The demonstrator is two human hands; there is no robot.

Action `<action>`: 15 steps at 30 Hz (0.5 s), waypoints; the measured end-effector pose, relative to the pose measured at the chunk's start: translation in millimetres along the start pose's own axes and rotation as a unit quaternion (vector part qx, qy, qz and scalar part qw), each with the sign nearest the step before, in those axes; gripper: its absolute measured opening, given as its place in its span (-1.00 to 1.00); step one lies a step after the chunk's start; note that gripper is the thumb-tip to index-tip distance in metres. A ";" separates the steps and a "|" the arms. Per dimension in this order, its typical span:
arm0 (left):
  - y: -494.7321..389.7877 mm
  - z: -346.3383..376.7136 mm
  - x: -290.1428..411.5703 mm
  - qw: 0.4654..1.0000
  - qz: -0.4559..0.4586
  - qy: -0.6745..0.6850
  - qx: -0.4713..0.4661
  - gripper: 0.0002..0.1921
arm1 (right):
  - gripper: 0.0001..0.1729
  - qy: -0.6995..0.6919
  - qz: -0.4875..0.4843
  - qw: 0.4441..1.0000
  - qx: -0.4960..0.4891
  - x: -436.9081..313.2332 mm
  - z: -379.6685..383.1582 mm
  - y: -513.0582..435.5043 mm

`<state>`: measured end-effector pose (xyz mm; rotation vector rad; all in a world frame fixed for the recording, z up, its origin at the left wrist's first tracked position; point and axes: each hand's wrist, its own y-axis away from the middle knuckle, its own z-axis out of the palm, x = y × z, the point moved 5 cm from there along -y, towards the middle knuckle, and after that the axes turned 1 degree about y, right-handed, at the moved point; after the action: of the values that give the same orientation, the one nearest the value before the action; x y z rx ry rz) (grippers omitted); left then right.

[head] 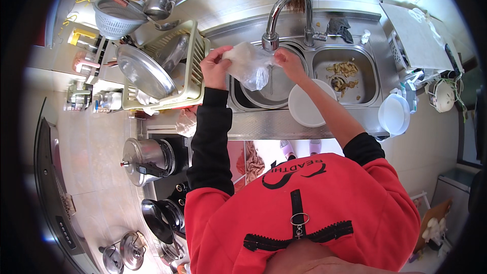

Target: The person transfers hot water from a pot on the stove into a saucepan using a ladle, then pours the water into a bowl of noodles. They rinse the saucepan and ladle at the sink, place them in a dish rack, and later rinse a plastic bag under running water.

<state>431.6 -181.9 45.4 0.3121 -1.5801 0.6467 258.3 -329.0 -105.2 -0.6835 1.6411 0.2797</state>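
My left hand (pixel 217 66) grips one end of a clear plastic bag (pixel 255 75) with something whitish inside. The fingers of my right hand (pixel 290 62) pinch the bag's other side, just below the spout of the chrome faucet (pixel 271 41). Under the bag, a round metal basin (pixel 283 97) sits in the left sink bowl. A white plastic bowl (pixel 307 108) rests at the sink's front edge, partly beneath my right forearm. In the right sink bowl (pixel 367 83) lie brownish-yellow peelings (pixel 344 70).
At left, a cream dish rack (pixel 196 57) holds metal pans. Below it a pressure cooker (pixel 146 156) and a black wok (pixel 158 217) stand by the stove. A dark cloth (pixel 339 28) and a small white bottle (pixel 365 37) lie behind the right bowl; a pale blue basin (pixel 394 114) is right.
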 end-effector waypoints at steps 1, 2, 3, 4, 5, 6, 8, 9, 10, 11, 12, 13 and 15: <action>-1.0 2.1 -0.2 1.000 0.007 -0.006 -0.008 -0.55 | -0.91 0.000 0.007 1.000 -0.002 3.6 0.8 -0.6; -2.4 3.7 0.7 1.000 0.019 -0.011 -0.020 -0.55 | -0.91 -0.002 0.013 1.000 -0.002 6.6 1.2 -1.4; -3.9 3.4 0.3 0.999 0.011 -0.021 -0.021 -0.56 | -0.90 -0.007 0.022 1.000 -0.001 9.5 1.3 -2.1; -6.2 3.4 0.5 0.999 0.009 -0.028 -0.027 -0.56 | -0.88 -0.026 0.015 1.000 -0.005 10.3 1.5 -2.9; -8.2 3.9 0.4 0.999 0.004 -0.037 -0.034 -0.56 | -0.86 -0.048 0.012 0.999 -0.009 10.8 1.3 -3.7; -10.3 4.9 2.4 0.997 0.020 -0.064 -0.047 -0.56 | -0.83 -0.061 0.037 0.997 -0.018 13.3 2.2 -4.0; -12.8 6.3 6.9 0.989 0.047 -0.124 -0.066 -0.57 | -0.74 -0.169 0.037 0.984 -0.033 9.9 5.9 -4.8; -13.3 6.9 7.8 0.990 0.046 -0.117 -0.069 -0.57 | -0.70 -0.201 0.085 0.976 -0.028 12.1 6.7 -5.5; -14.3 9.4 8.2 0.990 0.044 -0.110 -0.076 -0.58 | -0.67 -0.188 0.074 0.978 -0.046 7.6 10.9 -4.8; -15.1 13.4 8.6 0.990 0.048 -0.100 -0.086 -0.58 | -0.64 -0.156 0.097 0.982 -0.051 6.1 16.9 -4.0; -15.4 16.3 8.9 0.990 0.047 -0.100 -0.092 -0.58 | -0.61 -0.135 0.107 0.983 -0.066 4.1 20.4 -2.6; -15.0 18.7 10.0 0.989 0.050 -0.101 -0.098 -0.58 | -0.61 -0.084 0.111 0.988 -0.069 2.7 21.2 -1.4; -13.8 20.5 12.9 0.987 0.058 -0.109 -0.103 -0.58 | -0.60 -0.002 0.102 0.991 -0.091 -0.5 25.9 -2.8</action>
<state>420.8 -202.5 60.9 0.1396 -1.8709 0.5462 281.1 -317.0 -109.2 -0.6510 1.6964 0.5837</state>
